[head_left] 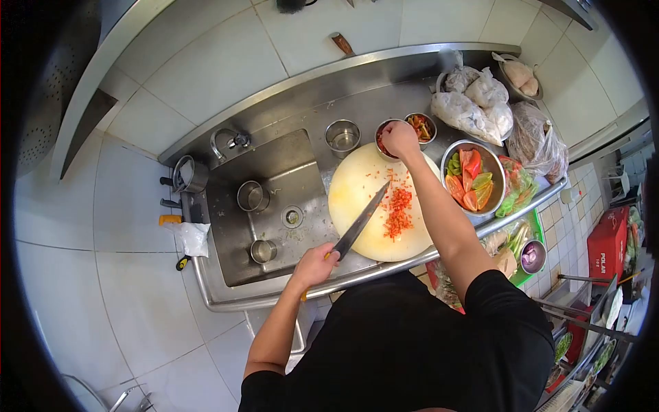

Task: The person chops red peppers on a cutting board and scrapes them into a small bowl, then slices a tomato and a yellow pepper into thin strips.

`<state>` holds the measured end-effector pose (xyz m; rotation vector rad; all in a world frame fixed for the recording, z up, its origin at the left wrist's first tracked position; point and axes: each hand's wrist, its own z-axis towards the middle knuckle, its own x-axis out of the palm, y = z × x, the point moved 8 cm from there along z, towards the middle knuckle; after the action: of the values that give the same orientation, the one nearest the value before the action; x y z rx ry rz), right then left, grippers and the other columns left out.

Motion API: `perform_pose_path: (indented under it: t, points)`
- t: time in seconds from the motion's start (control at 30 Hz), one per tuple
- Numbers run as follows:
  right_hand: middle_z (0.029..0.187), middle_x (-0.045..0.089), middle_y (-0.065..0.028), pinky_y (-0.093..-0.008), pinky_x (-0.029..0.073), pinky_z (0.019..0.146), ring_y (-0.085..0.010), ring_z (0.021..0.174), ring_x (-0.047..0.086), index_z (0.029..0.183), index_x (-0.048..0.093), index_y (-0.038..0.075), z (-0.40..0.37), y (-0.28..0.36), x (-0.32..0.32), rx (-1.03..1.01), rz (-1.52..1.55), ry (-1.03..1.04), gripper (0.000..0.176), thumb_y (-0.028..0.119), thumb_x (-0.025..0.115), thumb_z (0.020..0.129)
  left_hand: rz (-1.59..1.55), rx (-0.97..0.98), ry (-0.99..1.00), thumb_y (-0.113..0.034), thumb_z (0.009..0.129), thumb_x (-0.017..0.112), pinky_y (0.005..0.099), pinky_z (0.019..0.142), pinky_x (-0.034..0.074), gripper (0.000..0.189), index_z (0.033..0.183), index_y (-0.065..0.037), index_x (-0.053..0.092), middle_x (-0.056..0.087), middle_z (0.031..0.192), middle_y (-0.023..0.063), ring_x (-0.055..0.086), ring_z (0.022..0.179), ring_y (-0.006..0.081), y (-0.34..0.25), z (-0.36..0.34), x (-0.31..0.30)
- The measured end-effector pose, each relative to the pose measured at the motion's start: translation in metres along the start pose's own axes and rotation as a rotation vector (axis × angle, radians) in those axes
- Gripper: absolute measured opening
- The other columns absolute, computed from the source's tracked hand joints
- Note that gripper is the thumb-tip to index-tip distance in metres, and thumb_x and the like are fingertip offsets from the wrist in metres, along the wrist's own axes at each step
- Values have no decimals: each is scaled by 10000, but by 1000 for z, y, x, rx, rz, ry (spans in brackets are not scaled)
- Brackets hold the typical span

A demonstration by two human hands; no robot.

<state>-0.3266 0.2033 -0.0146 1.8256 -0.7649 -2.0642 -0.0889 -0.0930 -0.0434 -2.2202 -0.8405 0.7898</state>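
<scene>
My left hand (316,266) is closed around the handle of a kitchen knife (358,225), whose blade points up and right over the round white cutting board (350,192). Beside the blade lies a pile of finely diced red pepper (397,218), with loose bits scattered above it. My right hand (400,139) reaches across the board to a small metal bowl (379,145) with red pieces in it. Its fingers are bunched together over that bowl, and what they hold is hidden. Right of my forearm, a larger metal bowl (503,180) holds red, orange and green pepper pieces.
A steel sink (230,206) with metal cups lies left of the board. Behind the board stand an empty metal pot (342,137) and a bowl of cut peppers (431,123). Plastic bags (473,110) crowd the right back. Below right is a green tray (534,237).
</scene>
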Motion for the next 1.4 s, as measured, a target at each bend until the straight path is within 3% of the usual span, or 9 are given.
perform_pose_path:
  t: [0.07,0.3,0.43,0.57,0.7,0.97,1.17,1.3,1.4]
  points:
    - [870,707,-199,-449,541,788,-368,830,682,877,732,35,0,6,-12,-45,14,-47,224,206,596,825,212,118,-168,-269,921,577,471,695,499,230,993,-59,639,669,810,206,665,738,362,-2,0,-8]
    - [839,687,-134,-395,530,744,-306,753,662,901,695,6,-52,-17,-59,-53,647,-453,202,185,602,904,607,176,-476,-226,911,557,517,746,517,239,1086,-100,661,665,902,214,654,826,417,-16,27,-34]
    - [919,674,-134,-391,510,829,-297,858,645,1000,678,-1,-94,-93,-13,133,656,-432,218,181,573,942,666,131,-549,-215,920,537,514,750,527,320,1216,-170,649,642,969,192,652,842,409,-21,47,-38]
    - [1201,580,-220,-419,395,1044,-364,1164,524,1217,571,-30,-142,-71,10,-202,380,-292,332,172,549,955,711,150,-529,-201,912,549,506,714,541,370,1275,-194,621,614,949,163,659,803,389,-24,51,-14]
    - [1293,525,-219,-421,373,1079,-369,1215,492,1369,444,-8,-172,-64,21,-124,570,11,537,229,621,921,786,251,-351,-206,887,578,490,700,555,429,1315,-229,585,597,930,147,666,772,367,-22,39,0]
    - [1397,423,-254,-483,324,1122,-411,1324,383,1388,396,-33,-229,-43,4,-252,293,-42,725,318,723,843,929,411,-490,-196,891,572,468,697,553,400,1284,-264,609,601,944,130,659,803,344,-69,96,-38]
    - [1494,305,-312,-485,226,1178,-455,1403,281,1454,289,-73,-209,-78,1,-12,188,-283,765,337,644,914,937,435,-333,-200,895,568,474,719,550,408,1296,-267,607,604,955,123,663,815,339,-61,106,-17]
    - [1498,292,-331,-480,225,1187,-463,1427,242,1455,246,-104,-199,-77,12,36,48,-195,796,397,587,938,929,531,-253,-200,898,562,474,725,548,420,1310,-268,602,607,966,123,662,824,338,-52,88,-18]
    - [1488,323,-316,-444,258,1179,-424,1423,275,1456,250,-93,-209,-58,25,7,382,24,758,350,585,941,938,356,-415,-194,901,553,480,743,544,425,1317,-265,597,608,988,132,658,846,350,-57,90,-36]
